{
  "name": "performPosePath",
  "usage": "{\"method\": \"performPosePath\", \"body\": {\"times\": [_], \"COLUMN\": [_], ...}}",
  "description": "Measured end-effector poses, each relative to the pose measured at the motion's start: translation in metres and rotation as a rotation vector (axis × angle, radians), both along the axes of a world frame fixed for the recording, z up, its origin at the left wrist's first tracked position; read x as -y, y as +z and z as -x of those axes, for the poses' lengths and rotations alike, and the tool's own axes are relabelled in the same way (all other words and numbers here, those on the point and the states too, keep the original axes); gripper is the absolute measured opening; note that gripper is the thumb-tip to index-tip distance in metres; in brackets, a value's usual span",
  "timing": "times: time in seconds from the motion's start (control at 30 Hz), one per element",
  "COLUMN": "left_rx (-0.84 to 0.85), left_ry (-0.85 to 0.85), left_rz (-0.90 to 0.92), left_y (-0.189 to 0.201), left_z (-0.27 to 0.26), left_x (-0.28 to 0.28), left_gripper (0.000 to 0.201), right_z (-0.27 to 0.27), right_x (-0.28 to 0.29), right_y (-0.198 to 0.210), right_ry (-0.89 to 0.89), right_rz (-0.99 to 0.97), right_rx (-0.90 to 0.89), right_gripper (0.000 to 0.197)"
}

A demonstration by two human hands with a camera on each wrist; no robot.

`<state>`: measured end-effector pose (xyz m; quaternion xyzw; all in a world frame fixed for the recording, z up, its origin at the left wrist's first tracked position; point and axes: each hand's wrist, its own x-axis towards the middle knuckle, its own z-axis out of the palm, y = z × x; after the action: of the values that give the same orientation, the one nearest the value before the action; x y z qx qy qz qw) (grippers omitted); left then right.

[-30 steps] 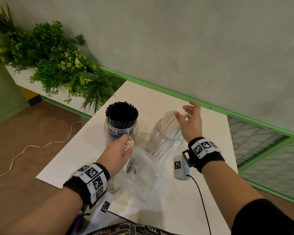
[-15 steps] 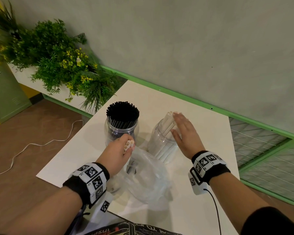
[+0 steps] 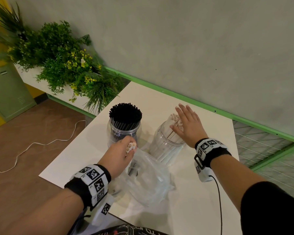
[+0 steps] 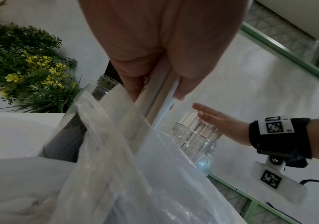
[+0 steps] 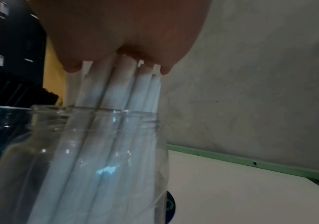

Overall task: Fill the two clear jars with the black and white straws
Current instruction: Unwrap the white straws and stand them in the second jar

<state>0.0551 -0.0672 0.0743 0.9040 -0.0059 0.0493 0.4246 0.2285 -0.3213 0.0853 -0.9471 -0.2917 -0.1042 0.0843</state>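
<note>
Head view: right hand (image 3: 187, 123) flat, fingers straight, palm resting on white straws (image 3: 172, 119) in jar (image 3: 166, 143). Left hand (image 3: 120, 156) fingers curled round straw bundle (image 3: 131, 146) above plastic bag (image 3: 148, 180).

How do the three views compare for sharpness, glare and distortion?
Head view: sharp, evenly lit, wide-angle bend along the table edges. Left wrist: plastic bag blurred and washed out. Right wrist: dim, soft, glare streaks on the white-straw jar.

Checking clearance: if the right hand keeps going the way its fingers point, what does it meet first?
The right hand lies flat on the white straws, fingers pointing toward the back wall. Past the fingertips only bare table shows, then probably the wall; depth is unclear.
</note>
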Motion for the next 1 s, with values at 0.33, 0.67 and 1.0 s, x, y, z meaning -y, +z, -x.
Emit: {"method": "performPosePath", "body": {"times": [0.33,0.67,1.0], "left_rx": [-0.011,-0.004,-0.013], "left_ry": [-0.007,-0.016,-0.021], "left_rz": [-0.005,-0.010,0.014], "left_y": [-0.001,0.001,-0.004], "left_z": [-0.001,0.000,-0.001], "left_x": [-0.001,-0.003,-0.009], "left_gripper": [0.007,0.006,0.007], "right_z": [-0.006,-0.011,-0.010], "right_x": [-0.024,-0.030,-0.031], "right_y": [0.005,0.006,0.009], "right_ry": [-0.097,-0.146,-0.139], "right_rz": [-0.139,-0.047,0.056], "right_rx": [0.050,0.059,0.018], "right_gripper": [0.053,0.047,0.048]}}
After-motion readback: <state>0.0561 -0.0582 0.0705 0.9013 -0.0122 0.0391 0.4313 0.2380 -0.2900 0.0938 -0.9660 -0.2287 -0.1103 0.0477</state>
